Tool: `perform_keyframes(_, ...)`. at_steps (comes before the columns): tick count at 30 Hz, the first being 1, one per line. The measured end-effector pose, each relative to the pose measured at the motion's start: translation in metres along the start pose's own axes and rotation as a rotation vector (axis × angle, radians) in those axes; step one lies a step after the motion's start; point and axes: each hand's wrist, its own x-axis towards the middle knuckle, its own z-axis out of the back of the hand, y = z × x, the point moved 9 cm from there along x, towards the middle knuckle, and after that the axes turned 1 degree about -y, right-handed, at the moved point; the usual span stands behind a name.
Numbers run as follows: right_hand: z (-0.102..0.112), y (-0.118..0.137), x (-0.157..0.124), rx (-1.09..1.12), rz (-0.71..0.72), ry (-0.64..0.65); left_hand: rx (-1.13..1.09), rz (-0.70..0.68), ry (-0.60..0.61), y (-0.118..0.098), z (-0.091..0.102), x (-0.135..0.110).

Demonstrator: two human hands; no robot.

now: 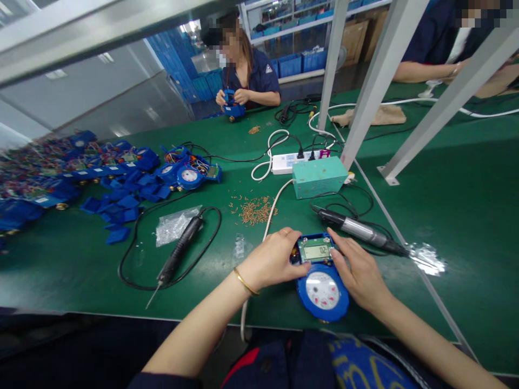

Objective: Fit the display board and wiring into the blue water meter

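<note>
A blue water meter (323, 292) lies on the green bench in front of me, its round dial facing up. Above the dial, its open box holds a circuit board with a lit-looking display (317, 252) showing digits. My left hand (279, 258) grips the left side of the box, thumb across the lower edge of the board. On the other side, my right hand (357, 266) holds the box's right edge, fingers against the board's side. The meter's underside is hidden.
Small brass screws (256, 210) lie heaped beyond my left hand. A black electric screwdriver (182, 248) rests at left, a grey-black corded tool (359, 229) at right. Behind stand a green box (318, 177) and a power strip (284, 163). Blue meters (190, 175) crowd the left; a co-worker (253, 75) sits opposite.
</note>
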Motion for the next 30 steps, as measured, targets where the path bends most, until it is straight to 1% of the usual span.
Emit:
perform_keyframes(3,0.0,0.002,0.0,-0.018,0.022,-0.002,-0.005,-0.041,0.022,0.001,0.003,0.0)
perform_keyframes(9,0.0,0.003,0.0,-0.031,0.036,-0.012,-0.009,-0.019,-0.002,0.0,0.001,0.001)
perform_keyframes(15,0.0,0.001,-0.001,-0.027,0.03,-0.012,-0.027,0.042,-0.083,0.0,-0.002,-0.001)
perform_keyframes(20,0.001,0.0,0.0,-0.021,0.037,-0.002,-0.011,0.146,-0.138,0.0,-0.01,-0.006)
perform_keyframes(23,0.001,0.003,0.001,-0.032,0.052,-0.002,0.001,0.17,-0.16,-0.003,-0.012,-0.009)
perform_keyframes(26,0.001,0.005,0.0,-0.037,0.065,-0.012,0.016,0.136,-0.098,-0.007,-0.012,-0.007)
perform_keyframes(30,0.001,0.006,-0.003,-0.048,0.08,-0.023,0.048,0.04,0.01,-0.007,-0.009,-0.001)
